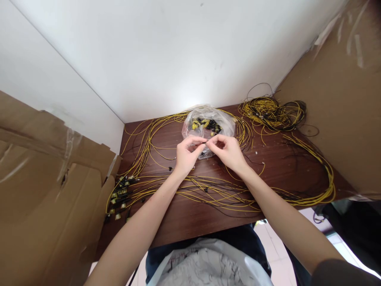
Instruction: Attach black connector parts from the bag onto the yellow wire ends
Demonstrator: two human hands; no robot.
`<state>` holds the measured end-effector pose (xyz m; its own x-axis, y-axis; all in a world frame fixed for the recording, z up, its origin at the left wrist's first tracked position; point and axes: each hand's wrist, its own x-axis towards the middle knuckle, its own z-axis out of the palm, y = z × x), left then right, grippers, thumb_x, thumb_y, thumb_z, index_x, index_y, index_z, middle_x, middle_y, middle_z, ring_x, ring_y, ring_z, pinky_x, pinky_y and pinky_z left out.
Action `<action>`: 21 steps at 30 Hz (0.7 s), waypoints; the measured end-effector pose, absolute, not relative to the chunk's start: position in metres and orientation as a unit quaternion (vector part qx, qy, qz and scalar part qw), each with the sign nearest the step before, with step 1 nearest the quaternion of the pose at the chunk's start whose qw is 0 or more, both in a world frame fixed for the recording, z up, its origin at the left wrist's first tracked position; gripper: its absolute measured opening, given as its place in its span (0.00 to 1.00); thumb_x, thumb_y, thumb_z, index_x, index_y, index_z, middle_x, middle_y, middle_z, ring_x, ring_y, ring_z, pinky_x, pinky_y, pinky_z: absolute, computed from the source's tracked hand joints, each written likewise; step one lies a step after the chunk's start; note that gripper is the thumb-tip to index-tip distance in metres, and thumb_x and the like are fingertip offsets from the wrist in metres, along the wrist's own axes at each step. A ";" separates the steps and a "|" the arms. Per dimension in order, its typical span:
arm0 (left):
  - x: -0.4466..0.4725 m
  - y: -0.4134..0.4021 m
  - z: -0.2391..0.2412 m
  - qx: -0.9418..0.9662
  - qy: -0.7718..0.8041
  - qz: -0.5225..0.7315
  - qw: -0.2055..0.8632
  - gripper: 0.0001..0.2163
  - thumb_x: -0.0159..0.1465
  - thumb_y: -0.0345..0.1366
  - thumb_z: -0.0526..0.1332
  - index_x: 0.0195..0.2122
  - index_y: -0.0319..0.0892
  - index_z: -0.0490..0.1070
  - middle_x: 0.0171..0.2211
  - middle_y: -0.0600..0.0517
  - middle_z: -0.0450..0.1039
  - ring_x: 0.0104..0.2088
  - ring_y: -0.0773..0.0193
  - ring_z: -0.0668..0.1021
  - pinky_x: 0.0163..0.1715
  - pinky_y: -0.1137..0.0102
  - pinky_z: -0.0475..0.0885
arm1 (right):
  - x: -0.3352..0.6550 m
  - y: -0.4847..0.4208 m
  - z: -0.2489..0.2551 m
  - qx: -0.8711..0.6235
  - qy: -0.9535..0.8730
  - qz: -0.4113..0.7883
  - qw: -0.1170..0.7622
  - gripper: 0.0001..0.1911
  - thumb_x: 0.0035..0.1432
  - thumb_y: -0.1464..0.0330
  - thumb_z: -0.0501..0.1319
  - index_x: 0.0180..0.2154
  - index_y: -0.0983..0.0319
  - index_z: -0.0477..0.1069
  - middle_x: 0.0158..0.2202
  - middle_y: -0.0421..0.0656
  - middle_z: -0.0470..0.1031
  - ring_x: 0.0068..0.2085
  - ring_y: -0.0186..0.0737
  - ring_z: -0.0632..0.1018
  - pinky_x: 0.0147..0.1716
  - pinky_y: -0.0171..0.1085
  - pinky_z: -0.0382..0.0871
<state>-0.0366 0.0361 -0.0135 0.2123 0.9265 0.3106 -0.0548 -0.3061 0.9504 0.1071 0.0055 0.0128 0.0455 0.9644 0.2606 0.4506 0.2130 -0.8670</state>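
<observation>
My left hand (pixel 188 153) and my right hand (pixel 225 150) meet fingertip to fingertip over the near edge of a clear plastic bag (pixel 228 121). Each is closed in a pinch. Something small and dark shows between the tips, mostly hidden, too small to name. Inside the bag lie black and yellow small parts (pixel 208 125). Beneath my forearms, a bundle of yellow and black wires (pixel 220 198) runs across the brown table (pixel 178 230). At its left end sit several black connectors with yellowish pieces (pixel 119 194).
A tangled coil of yellow and black wire (pixel 264 113) lies at the back right. Cardboard walls stand at the left (pixel 53 198) and right (pixel 333 103), with a white wall (pixel 184 51) behind. Below the table edge, a whitish plastic bag (pixel 208 266) covers the lap.
</observation>
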 end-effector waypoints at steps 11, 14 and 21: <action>-0.036 0.038 -0.015 0.616 0.374 0.531 0.446 0.07 0.56 0.30 0.61 0.36 0.41 0.74 0.37 0.49 0.72 0.37 0.65 0.74 0.31 0.75 0.72 | 0.111 0.007 0.013 -0.558 -0.626 0.286 0.463 0.10 0.53 0.64 0.59 0.27 0.65 0.73 0.24 0.41 0.73 0.25 0.33 0.70 0.26 0.33 0.61; -0.038 0.040 -0.017 0.599 0.375 0.547 0.448 0.07 0.57 0.31 0.60 0.37 0.41 0.74 0.38 0.49 0.70 0.36 0.66 0.73 0.28 0.75 0.72 | 0.113 0.007 0.013 -0.557 -0.617 0.289 0.474 0.11 0.53 0.63 0.60 0.27 0.65 0.73 0.24 0.41 0.73 0.25 0.33 0.69 0.26 0.33 0.61; -0.038 0.038 -0.015 0.620 0.364 0.527 0.453 0.07 0.57 0.35 0.62 0.36 0.41 0.76 0.34 0.49 0.69 0.28 0.69 0.71 0.22 0.77 0.68 | 0.116 0.008 0.014 -0.544 -0.622 0.296 0.479 0.11 0.54 0.63 0.59 0.29 0.64 0.74 0.26 0.41 0.74 0.27 0.34 0.70 0.28 0.34 0.62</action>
<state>-0.0378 0.0381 -0.0154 0.1800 0.9287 0.3241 -0.0255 -0.3250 0.9454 0.1163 0.0080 0.0136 0.0504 0.9606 0.2734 0.3932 0.2325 -0.8896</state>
